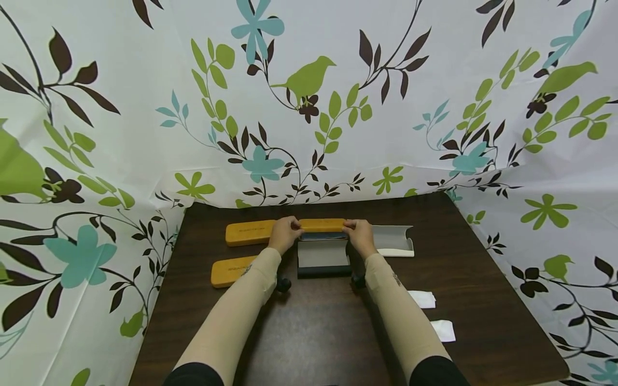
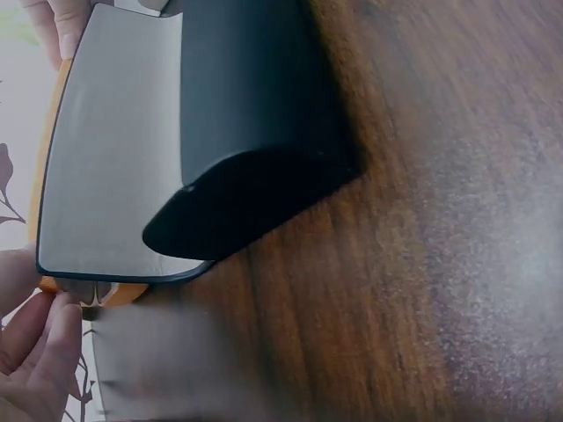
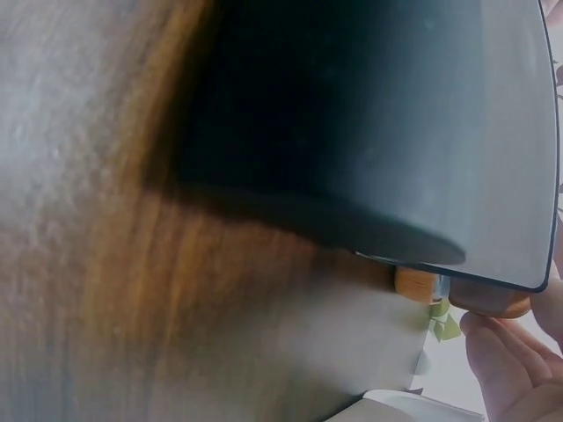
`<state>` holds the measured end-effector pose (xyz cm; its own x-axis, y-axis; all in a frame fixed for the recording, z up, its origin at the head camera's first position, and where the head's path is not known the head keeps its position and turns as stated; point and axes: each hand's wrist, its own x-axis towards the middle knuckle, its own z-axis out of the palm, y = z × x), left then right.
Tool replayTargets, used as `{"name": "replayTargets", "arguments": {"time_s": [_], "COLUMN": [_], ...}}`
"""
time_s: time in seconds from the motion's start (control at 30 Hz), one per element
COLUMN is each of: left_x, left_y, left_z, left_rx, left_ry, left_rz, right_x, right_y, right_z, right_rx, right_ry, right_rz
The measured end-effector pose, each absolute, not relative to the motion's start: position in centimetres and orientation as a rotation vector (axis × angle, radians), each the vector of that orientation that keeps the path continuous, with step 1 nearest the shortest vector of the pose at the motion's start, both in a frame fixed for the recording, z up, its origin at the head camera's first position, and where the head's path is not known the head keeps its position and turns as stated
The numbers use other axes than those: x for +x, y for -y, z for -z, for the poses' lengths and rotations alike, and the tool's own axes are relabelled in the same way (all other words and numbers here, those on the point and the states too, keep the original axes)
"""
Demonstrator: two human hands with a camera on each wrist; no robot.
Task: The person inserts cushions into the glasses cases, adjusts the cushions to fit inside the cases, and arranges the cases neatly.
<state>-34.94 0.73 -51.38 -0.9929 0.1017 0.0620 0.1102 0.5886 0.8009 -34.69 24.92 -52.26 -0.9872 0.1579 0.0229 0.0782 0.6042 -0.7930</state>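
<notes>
Both hands are at the back of the table, one at each end of an orange glasses case (image 1: 322, 225). My left hand (image 1: 285, 234) pinches its left end between thumb and fingers. At the right end, my right hand (image 1: 359, 236) pinches it the same way. A bluish-grey strip shows just below its front edge. Right in front lies an open black glasses case (image 2: 255, 97) with a grey lining (image 1: 323, 253). In both wrist views this black case covers most of the orange one, leaving only its edges and ends visible.
Two closed orange cases, a far one (image 1: 248, 233) and a nearer one (image 1: 232, 271), lie left, partly behind my left arm. An open white case (image 1: 395, 240) with grey lining is right. White folded pieces (image 1: 422, 299) lie beside my right forearm. A patterned curtain (image 1: 309, 134) hangs behind the table.
</notes>
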Motion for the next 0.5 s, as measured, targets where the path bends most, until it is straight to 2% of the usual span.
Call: {"name": "replayTargets", "arguments": {"time_s": [0.5], "left_x": [-35.08], "left_y": [-0.4], "left_z": [51.1], "left_rx": [-0.197], "left_ry": [2.763], "left_rz": [1.358], "right_x": [-34.48], "right_y": [-24.76], "right_z": [52.41], "right_rx": [-0.247], "right_ry": [2.657], "right_rz": [-1.471]}}
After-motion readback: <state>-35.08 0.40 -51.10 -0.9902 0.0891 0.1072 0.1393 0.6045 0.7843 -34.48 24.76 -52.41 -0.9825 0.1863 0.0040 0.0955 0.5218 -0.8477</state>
